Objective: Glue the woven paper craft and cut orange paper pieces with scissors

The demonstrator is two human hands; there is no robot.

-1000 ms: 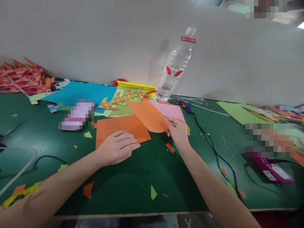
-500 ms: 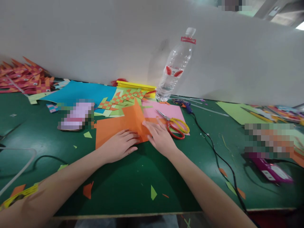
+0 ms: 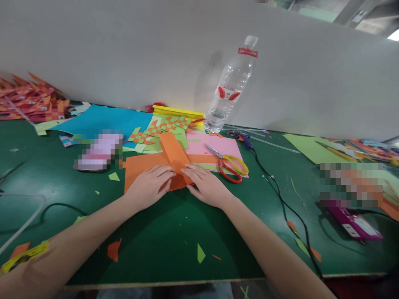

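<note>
- folded orange paper [image 3: 172, 150] sits mid-frame over a flat orange sheet [image 3: 140, 164]
- left hand [image 3: 152, 182] and right hand [image 3: 207, 185] both curl onto it, probably keeping the fold down; can't tell if they're actually pinching
- scissors [image 3: 221, 157] right of centre, seemingly parked within reach

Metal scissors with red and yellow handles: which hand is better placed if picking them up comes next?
Probably the right: the right hand, touching folded orange paper, is nearer the scissors. The left hand is farther off, beyond the right.
</note>
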